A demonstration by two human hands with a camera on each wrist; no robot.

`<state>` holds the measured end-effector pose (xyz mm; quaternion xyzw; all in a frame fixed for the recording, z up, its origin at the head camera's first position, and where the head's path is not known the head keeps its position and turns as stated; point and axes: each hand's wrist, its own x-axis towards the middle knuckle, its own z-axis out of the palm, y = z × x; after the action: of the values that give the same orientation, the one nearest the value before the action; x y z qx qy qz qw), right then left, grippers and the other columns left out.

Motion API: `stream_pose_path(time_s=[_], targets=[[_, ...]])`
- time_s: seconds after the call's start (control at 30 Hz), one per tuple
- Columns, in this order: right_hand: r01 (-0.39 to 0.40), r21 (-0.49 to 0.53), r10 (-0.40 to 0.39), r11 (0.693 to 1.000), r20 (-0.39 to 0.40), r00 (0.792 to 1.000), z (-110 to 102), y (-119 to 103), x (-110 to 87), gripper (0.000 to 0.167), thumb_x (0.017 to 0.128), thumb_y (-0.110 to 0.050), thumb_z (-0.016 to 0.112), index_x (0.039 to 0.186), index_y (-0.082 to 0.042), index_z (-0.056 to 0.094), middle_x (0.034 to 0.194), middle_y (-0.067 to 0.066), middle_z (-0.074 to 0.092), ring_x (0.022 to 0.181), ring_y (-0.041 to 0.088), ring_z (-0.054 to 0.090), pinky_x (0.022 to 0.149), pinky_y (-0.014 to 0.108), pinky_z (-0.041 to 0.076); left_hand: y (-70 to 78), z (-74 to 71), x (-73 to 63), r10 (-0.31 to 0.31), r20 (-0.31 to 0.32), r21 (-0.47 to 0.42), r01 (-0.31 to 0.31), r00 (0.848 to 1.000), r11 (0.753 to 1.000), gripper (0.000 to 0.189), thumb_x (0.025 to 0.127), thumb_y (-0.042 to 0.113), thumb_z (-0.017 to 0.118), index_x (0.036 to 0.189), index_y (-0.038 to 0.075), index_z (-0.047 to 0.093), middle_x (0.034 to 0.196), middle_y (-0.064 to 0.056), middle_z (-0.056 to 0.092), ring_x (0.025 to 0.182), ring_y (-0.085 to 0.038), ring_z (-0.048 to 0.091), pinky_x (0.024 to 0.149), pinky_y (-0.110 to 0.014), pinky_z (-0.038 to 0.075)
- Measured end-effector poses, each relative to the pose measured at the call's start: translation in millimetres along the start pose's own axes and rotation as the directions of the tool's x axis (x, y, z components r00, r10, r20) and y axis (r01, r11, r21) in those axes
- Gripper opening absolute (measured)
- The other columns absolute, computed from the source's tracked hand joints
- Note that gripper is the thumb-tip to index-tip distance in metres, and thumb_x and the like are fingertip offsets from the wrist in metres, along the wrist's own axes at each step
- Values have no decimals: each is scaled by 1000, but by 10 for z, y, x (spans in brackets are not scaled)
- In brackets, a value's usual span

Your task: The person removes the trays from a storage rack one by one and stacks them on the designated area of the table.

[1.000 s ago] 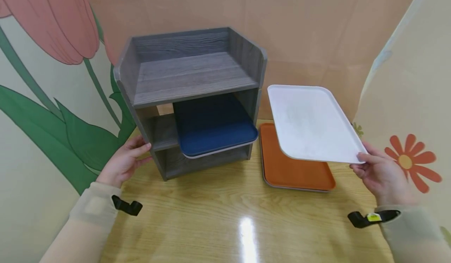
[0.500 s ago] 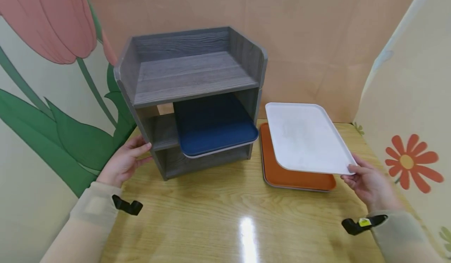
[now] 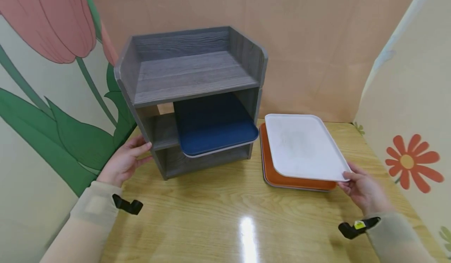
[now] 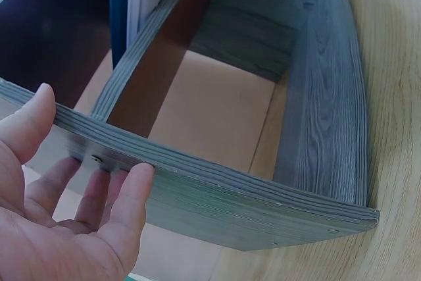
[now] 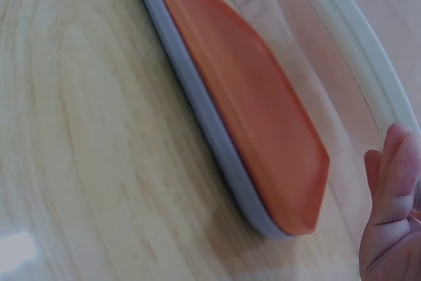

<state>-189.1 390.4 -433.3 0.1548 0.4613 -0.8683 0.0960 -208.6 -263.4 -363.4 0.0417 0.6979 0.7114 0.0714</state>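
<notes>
My right hand (image 3: 364, 188) pinches the near right corner of a white tray (image 3: 303, 147), thumb on top. The tray hangs low over an orange tray (image 3: 278, 177), covering most of it. In the right wrist view a gap shows between the white rim (image 5: 358, 31) and the orange tray, which lies on a grey-edged one (image 5: 197, 100). At the left, my left hand (image 3: 125, 159) touches the side of a grey wooden shelf unit (image 3: 193, 73); its fingertips rest on the outer panel, loosely bent, with the thumb at the front edge (image 4: 197, 162).
A dark blue tray (image 3: 216, 132) lies on the unit's middle shelf with a pale-edged tray beneath, both jutting out in front. The light wood table (image 3: 197, 220) runs back to a peach backdrop (image 3: 317, 40), with a flower-painted wall (image 3: 426, 98) at the right.
The white tray has come down and slightly left over the orange tray, carried by my right hand. My left hand stays at the shelf unit's side.
</notes>
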Motion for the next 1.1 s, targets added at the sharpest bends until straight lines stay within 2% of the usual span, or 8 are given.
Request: stream_pose_path(time_s=[0.17,0.27,0.43,0.5,0.63,0.77,0.9,1.1], targets=[[-21,-39,18,999,-65,998,-16,55,38,56,98,-4,53,144,-35,42,89,3,65,67,22,63,67,31,57,15,-4,2,-1,3,-1,1,1000,1000,50,100,22,55,143,9,33,122,1,41,112,-11,43,92,-29,46],[-34,-60,29,998,-82,996,-18,83,61,67,99,-4,52,151,-34,25,89,1,65,68,21,64,67,31,57,16,-7,3,0,3,-3,0,1000,1000,49,100,21,55,143,8,34,121,0,42,112,-12,44,92,-30,46],[-48,-47,45,998,-59,997,-26,124,82,40,98,0,51,115,-32,68,89,3,65,68,23,65,67,32,58,13,-10,7,-14,3,20,14,1000,1000,60,100,25,55,149,8,27,126,1,39,118,-12,40,99,-37,41],[-54,-44,51,998,-58,997,-22,133,92,33,98,0,51,97,-26,71,89,4,65,67,24,65,67,32,58,11,-11,11,-23,1,28,23,1000,999,64,100,26,55,152,9,23,128,2,38,121,-13,37,102,-41,38],[-65,-46,62,997,-68,996,-7,155,113,33,99,0,50,93,-26,70,89,4,65,67,24,65,67,32,58,4,-13,17,-29,3,30,29,1000,999,65,100,26,55,152,9,21,129,1,37,122,-15,35,105,-47,34],[-74,-61,69,995,-85,994,10,177,132,37,99,-2,50,118,-31,63,89,3,65,66,24,66,66,31,58,5,-12,15,-25,5,28,25,1000,999,64,100,25,54,152,8,21,129,1,37,120,-13,38,106,-48,34],[-91,-71,83,993,-109,990,39,186,141,67,99,-1,49,152,-33,24,89,2,65,67,23,66,67,31,58,18,-6,4,-21,3,25,21,1000,999,63,100,24,54,151,7,22,129,1,38,119,-12,38,106,-49,33],[-114,-105,98,988,-144,985,54,202,152,71,99,0,46,154,-24,9,87,0,64,68,22,65,69,32,58,28,-3,-10,-26,1,26,26,1000,999,60,100,24,54,150,7,25,128,1,38,119,-13,38,105,-46,36]])
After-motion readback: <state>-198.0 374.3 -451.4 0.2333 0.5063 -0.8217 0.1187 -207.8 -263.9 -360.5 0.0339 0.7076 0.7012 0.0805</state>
